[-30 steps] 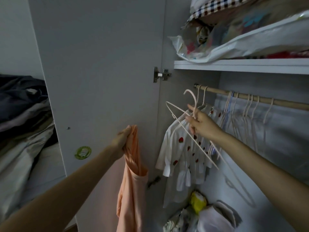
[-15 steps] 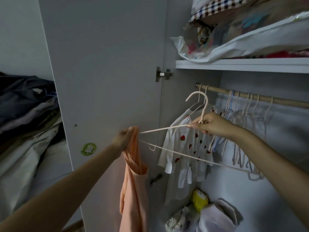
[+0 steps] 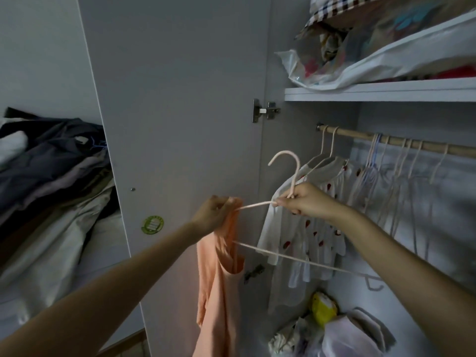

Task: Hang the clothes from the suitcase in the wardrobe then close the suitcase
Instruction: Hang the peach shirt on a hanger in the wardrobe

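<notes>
Change: A second ago my right hand was lifting a bare pink hanger away from the wooden rail. Now that hanger is level, and its left arm has reached the peach top just left of the rail's end.

Meaning for the task: I judge I am threading the hanger into the top's neck or armhole. This garment is not hung yet, and the suitcase is out of view, so closing it comes later.

Left hand: My left hand is below and left of the rail, in front of the open wardrobe door. Its fingers are curled tight around the bunched upper edge of the peach top, which hangs straight down from my grip. The hanger's tip meets the fabric right at my fingers.

Right hand: It is just under the rail's left end. My fingers are closed around the hanger where the hook joins the shoulders; the hook stands upright above my knuckles, free of the rail.

Hanger's lower bar: It slopes down to the right, passing in front of a white dress with red spots that hangs on the rail.

Rail: Several empty hangers hang further right.
</notes>
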